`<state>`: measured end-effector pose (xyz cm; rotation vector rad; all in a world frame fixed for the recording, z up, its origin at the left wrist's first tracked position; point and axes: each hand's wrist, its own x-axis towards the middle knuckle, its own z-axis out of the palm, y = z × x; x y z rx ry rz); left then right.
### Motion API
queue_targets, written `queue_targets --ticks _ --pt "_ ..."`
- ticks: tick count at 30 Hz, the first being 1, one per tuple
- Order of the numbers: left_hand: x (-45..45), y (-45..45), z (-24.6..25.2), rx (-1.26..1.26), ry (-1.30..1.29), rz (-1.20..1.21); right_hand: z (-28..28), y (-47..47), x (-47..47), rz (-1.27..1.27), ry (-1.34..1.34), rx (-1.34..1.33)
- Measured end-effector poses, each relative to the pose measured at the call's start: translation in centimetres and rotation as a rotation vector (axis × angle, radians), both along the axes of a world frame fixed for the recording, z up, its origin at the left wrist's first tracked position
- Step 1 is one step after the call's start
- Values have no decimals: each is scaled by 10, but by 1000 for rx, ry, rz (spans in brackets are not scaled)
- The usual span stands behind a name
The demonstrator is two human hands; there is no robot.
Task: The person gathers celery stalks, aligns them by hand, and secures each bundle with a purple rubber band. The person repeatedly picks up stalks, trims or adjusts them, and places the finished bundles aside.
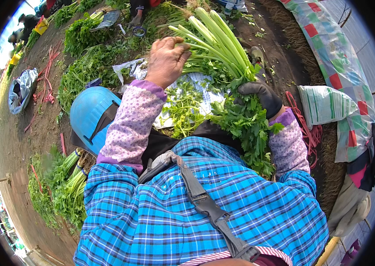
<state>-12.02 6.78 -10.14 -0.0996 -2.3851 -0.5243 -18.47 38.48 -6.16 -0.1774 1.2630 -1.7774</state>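
My right hand [261, 95], in a dark glove, grips a bunch of celery [227, 43] around its leafy upper part. The pale stalks point up and away from me, and the dark green leaves hang down over my right forearm. My bare left hand [168, 58] is beside the stalks, with thumb and fingers pinched on a thin outer celery stalk [196, 46]. Below the hands, loose yellow-green celery trimmings [184, 114] lie on a white printed sheet [209, 99] in front of my lap.
A blue plastic knee pad [91, 114] is at my left leg. Tied celery bunches [71, 186] lie at lower left; leafy celery [86, 66] lies ahead. A tape roll [139, 31], red ties [307, 133] and a white sack [327, 104] are around. Another person's hand [136, 18] shows ahead.
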Motion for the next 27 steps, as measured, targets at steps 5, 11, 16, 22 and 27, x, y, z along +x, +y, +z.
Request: queue_targets --ticks 5,11,16,22,27 --pt "-10 26 7 488 -259 -255 -6 -2 -1 101 -37 -8" --pt "-3 -2 10 1284 -278 -302 -19 8 -9 140 3 25" --pt "16 -128 10 1804 314 -47 -50 37 -36 244 276 74" --pt "4 -40 39 1014 -348 7 -52 37 -46 391 917 79" --pt "-17 -2 6 1644 -453 -370 -11 -2 -26 408 1171 -15"
